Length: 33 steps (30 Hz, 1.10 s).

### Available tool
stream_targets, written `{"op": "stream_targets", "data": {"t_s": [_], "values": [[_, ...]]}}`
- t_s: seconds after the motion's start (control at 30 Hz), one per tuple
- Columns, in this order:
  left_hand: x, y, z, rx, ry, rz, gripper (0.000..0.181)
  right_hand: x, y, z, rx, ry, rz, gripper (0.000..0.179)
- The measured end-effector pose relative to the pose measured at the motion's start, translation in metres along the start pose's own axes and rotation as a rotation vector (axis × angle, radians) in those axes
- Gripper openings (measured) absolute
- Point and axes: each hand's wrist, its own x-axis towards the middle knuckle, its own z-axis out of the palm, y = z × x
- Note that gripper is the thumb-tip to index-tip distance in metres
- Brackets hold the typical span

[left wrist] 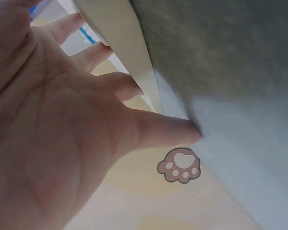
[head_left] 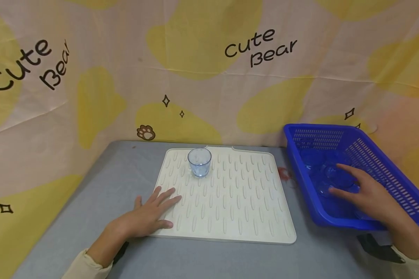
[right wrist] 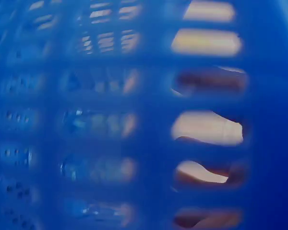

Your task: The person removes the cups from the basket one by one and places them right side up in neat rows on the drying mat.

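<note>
Transparent glasses (head_left: 331, 170) sit in a blue basket (head_left: 309, 197) in the head view, just beyond the fingertips of the right hand (head_left: 370, 193), whose thumb and fingers stand well apart; whether they touch a glass I cannot tell. Another glass (head_left: 199, 164) stands upright on a white mat (head_left: 227, 217), ahead of the left hand (head_left: 144, 221), which rests with fingers spread across the mat's near left edge, gripping nothing. Black lettering on the backdrop cloth (head_left: 202, 50) reads "Cute Bear" twice, at left and right of centre. The left wrist view shows the bare palm and parted fingers against the mat's edge, beside a printed paw. The right wrist view shows blurred basket slots, with parts of the hand glimpsed through them.
</note>
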Motion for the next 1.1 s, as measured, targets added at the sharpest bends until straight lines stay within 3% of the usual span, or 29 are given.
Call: {"op": "stream_targets", "data": {"t_s": [0.33, 0.57, 0.87, 0.93, 1.1], "values": [[0.001, 0.002, -0.002, -0.009, -0.016, -0.021, 0.076, 0.002, 0.006, -0.001, -0.028, -0.054, 0.073, 0.099], [0.001, 0.002, -0.002, -0.007, -0.013, -0.014, 0.075, 0.002, 0.011, 0.003, -0.02, -0.016, -0.064, 0.092], [0.002, 0.003, -0.001, -0.009, -0.029, -0.045, 0.076, 0.006, 0.017, 0.007, -0.088, 0.009, -0.238, 0.088], [0.002, 0.002, -0.001, -0.008, -0.028, -0.044, 0.076, 0.005, 0.015, 0.007, -0.099, -0.01, -0.224, 0.087], [0.002, 0.001, 0.0, -0.011, -0.023, -0.037, 0.076, 0.003, 0.01, 0.008, -0.094, -0.105, -0.102, 0.091]]}}
